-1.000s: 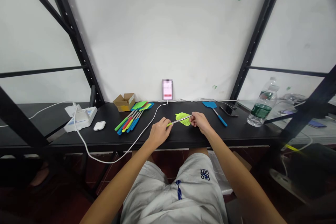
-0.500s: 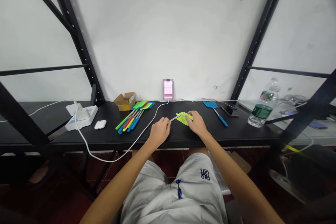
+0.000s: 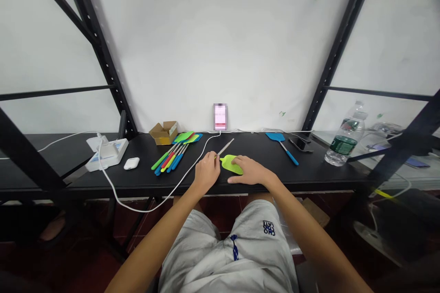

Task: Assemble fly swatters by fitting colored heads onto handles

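Note:
My left hand (image 3: 206, 171) is closed around the handle end of a thin metal rod (image 3: 226, 146), which points up and to the right; its grip is mostly hidden by the fingers. A yellow-green mesh fly swatter head (image 3: 227, 164) lies just right of that hand, its short neck toward the rod but apart from it. My right hand (image 3: 251, 171) holds the head's right side, fingers over the mesh and thumb at the near edge. To the left, several fly swatters (image 3: 175, 153) with coloured handles lie in a bunch. A blue fly swatter (image 3: 275, 137) rests on the right.
An open cardboard box (image 3: 164, 133), a white earbud case (image 3: 131, 163) and a power strip (image 3: 108, 153) stand on the left of the black table (image 3: 206, 187). A phone (image 3: 220, 116) leans on the wall, its white cable (image 3: 182, 190) looping forward. Plastic bottles (image 3: 345, 144) stand at right.
The swatter head has shifted left and nearer to me with my right hand, and turned. The rod no longer overlaps it and now points more steeply away from me.

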The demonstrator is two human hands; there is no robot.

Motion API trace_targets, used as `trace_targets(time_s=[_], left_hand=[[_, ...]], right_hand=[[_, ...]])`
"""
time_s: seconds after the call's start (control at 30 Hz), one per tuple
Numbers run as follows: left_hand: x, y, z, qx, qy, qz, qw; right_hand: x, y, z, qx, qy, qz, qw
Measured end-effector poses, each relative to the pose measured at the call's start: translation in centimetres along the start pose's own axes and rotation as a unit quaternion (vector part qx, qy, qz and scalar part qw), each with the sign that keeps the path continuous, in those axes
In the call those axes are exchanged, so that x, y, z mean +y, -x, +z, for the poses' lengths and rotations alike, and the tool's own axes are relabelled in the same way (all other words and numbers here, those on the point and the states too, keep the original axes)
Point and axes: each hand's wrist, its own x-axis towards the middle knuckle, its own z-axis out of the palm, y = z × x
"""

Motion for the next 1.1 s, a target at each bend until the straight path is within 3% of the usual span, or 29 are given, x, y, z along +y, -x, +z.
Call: trace_targets(time_s=[0.13,0.27,0.43,0.57,0.7,0.8,0.9,1.03,1.1], left_hand=[[0.0,-0.2,-0.3,0.034,0.020,-0.025,0.999],[-0.1,-0.4,-0.4,0.052,0.046,-0.053,0.996],[-0.4,-0.5,-0.2,0.059,0.072,-0.058,0.994],[-0.3,-0.6,-0.4,0.051,0.078,-0.061,0.994],[-0.1,-0.6,-0.6,0.022,0.078,-0.038,0.996],[0.0,-0.4,-0.6,0.015,0.058,-0.016,0.998],[0.1,-0.2,-0.5,0.005,0.029,-0.002,1.000],[0.0,-0.1,-0.3,-0.021,0.012,0.034,0.999],[0.0,0.0,-0.3,-0.041,0.009,0.055,0.998]], right_hand=[[-2.0,0.5,-0.8,-0.060,-0.002,-0.040,0.997],[-3.0,0.5,-0.3,-0.043,0.052,-0.039,0.997],[-2.9,1.1,-1.1,-0.050,-0.003,-0.081,0.995],[-2.3,1.7,-3.4,-0.003,-0.112,-0.097,0.989],[-0.2,2.1,-5.4,0.100,-0.216,-0.017,0.971],[2.4,2.2,-6.1,0.215,-0.272,0.071,0.935],[5.0,2.5,-6.4,0.270,-0.360,0.105,0.887],[7.2,3.0,-6.4,0.287,-0.506,0.163,0.797],[7.9,3.0,-6.1,0.281,-0.538,0.178,0.775]])
